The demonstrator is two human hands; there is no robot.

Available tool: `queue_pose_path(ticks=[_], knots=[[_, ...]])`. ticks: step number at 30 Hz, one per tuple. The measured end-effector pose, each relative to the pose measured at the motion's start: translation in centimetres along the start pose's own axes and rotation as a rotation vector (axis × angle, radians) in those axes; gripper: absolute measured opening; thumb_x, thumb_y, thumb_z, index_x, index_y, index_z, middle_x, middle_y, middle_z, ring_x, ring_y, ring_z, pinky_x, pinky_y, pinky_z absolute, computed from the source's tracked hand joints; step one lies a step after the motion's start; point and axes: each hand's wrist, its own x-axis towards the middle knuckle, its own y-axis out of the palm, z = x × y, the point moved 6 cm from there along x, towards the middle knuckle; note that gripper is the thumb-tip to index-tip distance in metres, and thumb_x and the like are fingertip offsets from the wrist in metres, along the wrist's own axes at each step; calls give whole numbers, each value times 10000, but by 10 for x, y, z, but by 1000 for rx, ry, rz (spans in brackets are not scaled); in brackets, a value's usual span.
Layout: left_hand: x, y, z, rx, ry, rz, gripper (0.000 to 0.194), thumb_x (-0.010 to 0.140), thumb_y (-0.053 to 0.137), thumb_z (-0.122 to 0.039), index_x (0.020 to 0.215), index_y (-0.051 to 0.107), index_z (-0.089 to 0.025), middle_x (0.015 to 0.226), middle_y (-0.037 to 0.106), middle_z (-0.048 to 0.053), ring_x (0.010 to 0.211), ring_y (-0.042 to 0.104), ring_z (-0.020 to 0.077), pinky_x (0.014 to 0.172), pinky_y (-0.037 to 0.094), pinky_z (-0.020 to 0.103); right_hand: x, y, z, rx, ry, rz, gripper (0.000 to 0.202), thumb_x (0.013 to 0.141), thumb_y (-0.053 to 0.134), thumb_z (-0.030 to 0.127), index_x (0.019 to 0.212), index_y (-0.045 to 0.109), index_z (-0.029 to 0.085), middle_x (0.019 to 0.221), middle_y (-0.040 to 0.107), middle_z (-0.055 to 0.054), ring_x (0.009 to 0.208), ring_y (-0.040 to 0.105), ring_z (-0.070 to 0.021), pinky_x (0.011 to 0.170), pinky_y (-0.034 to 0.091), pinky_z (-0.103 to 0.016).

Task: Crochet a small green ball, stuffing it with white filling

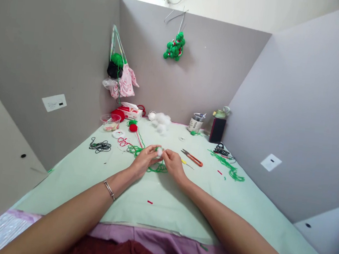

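Observation:
My left hand (144, 160) is closed around a small green knitted or crocheted piece, mostly covered by its fingers. A tuft of white stuffing (159, 153) shows at the top of that piece. Fingertips of my right hand (174, 164) pinch together at the tuft's right side, touching it. Loose green yarn (159, 168) lies on the table under and beside both hands. Just right of my right hand are orange-handled thread snips (193, 158) and a thin hook with a yellow handle (184, 161).
At the back lie a heap of white stuffing (161, 122), a tissue box (133, 112) and a pen tin (196, 123). Black cord (100, 146) and a red yarn ball (133, 128) are left; green yarn strands (229, 165) and a dark upright box (217, 130) right. Grey partitions (193, 73) enclose the table.

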Motion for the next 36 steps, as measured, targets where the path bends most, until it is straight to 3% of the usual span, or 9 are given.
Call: queue_pose_path(ticks=[3, 6, 9, 12, 17, 20, 28, 32, 36], knots=[[2, -1, 4, 19, -9, -22, 286, 988, 677, -322, 1215, 667, -149, 1189, 706, 91, 997, 708, 220, 852, 621, 417, -6, 2, 8, -83, -69, -10, 289, 1006, 645, 387, 1185, 674, 163, 1157, 707, -77, 983, 698, -207, 872, 601, -412], [5, -5, 6, 68, 4, -60, 309, 992, 670, -336, 1241, 658, -154, 1202, 698, 95, 995, 705, 221, 846, 621, 416, -14, 3, 15, -126, -136, -5, 159, 996, 619, 298, 978, 710, 169, 863, 698, -28, 784, 637, -166, 795, 521, -337], [8, -8, 4, 121, 36, -80, 314, 991, 671, -335, 1248, 655, -156, 1216, 693, 97, 1007, 702, 225, 853, 620, 421, -15, 2, 19, -118, -176, 9, 240, 999, 560, 266, 819, 696, 181, 721, 646, -2, 710, 580, -154, 744, 455, -301], [7, -8, 1, 154, 69, -71, 294, 989, 674, -324, 1228, 661, -154, 1195, 698, 91, 986, 704, 217, 840, 622, 410, -9, 1, 16, -86, -165, 28, 301, 1029, 547, 333, 824, 687, 164, 768, 664, -3, 744, 618, -155, 738, 497, -300], [4, -6, -1, 176, 109, -56, 280, 989, 675, -323, 1210, 667, -151, 1178, 703, 88, 980, 705, 214, 842, 621, 410, 3, 3, 3, -30, -85, 48, 344, 994, 665, 402, 1233, 661, 155, 1212, 697, -79, 1024, 707, -233, 873, 617, -425], [4, -6, 0, 178, 108, -45, 290, 993, 668, -338, 1217, 666, -153, 1196, 700, 93, 1008, 702, 224, 864, 616, 425, 4, 4, -2, -16, -53, 53, 367, 989, 671, 395, 1272, 655, 161, 1277, 680, -85, 1086, 698, -264, 905, 616, -446], [7, -10, 7, 173, 31, -36, 292, 989, 675, -328, 1222, 664, -151, 1179, 704, 89, 973, 707, 213, 832, 623, 406, -1, 2, 4, -110, -51, 26, 295, 1003, 646, 410, 1122, 686, 143, 1073, 716, -51, 909, 704, -196, 804, 607, -374], [8, -15, 12, 163, 24, -121, 306, 992, 671, -331, 1241, 656, -155, 1194, 698, 92, 980, 705, 216, 829, 624, 405, -15, 6, 17, -181, -132, -8, 223, 1015, 560, 291, 856, 668, 178, 747, 661, -12, 724, 622, -180, 725, 466, -309], [6, -18, 18, 152, -19, -177, 309, 993, 669, -337, 1242, 656, -155, 1193, 698, 93, 974, 705, 214, 822, 625, 402, -30, 16, 26, -194, -190, -2, 155, 956, 536, 213, 848, 647, 211, 665, 630, -18, 650, 559, -194, 689, 348, -305]])
